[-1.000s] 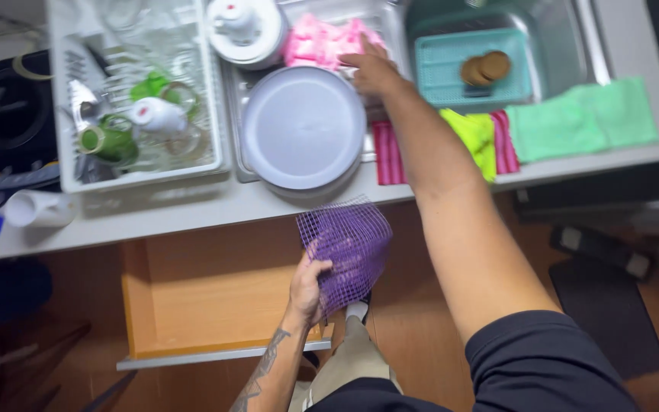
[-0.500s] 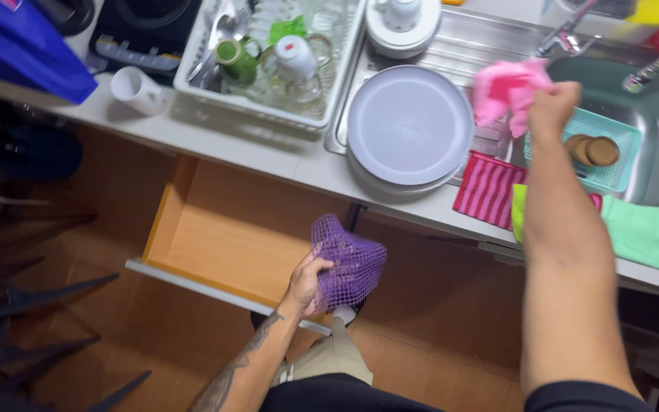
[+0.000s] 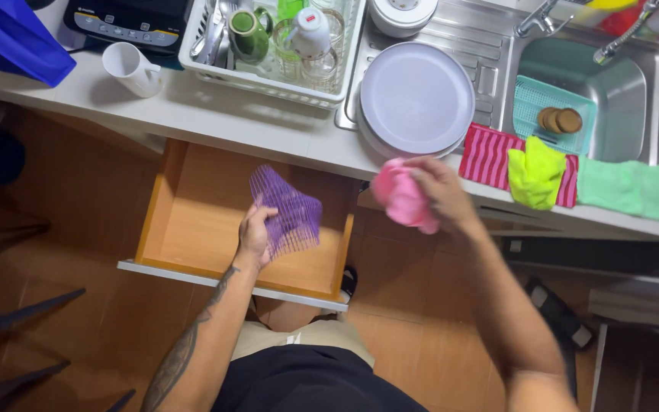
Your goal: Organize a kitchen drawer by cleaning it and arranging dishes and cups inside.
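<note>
Between the left hand's fingers (image 3: 257, 229), a purple mesh mat (image 3: 287, 212) hangs clamped above the open drawer (image 3: 192, 229); right hand (image 3: 440, 191) grips a pink cloth (image 3: 400, 200), neither yet set down.

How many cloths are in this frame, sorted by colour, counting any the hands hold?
Pink cloth, in the right hand: 1
Striped red cloth: 1
Yellow cloth: 1
Green cloth: 1
Total: 4
The purple mesh in the left hand is not counted as a cloth.
</note>
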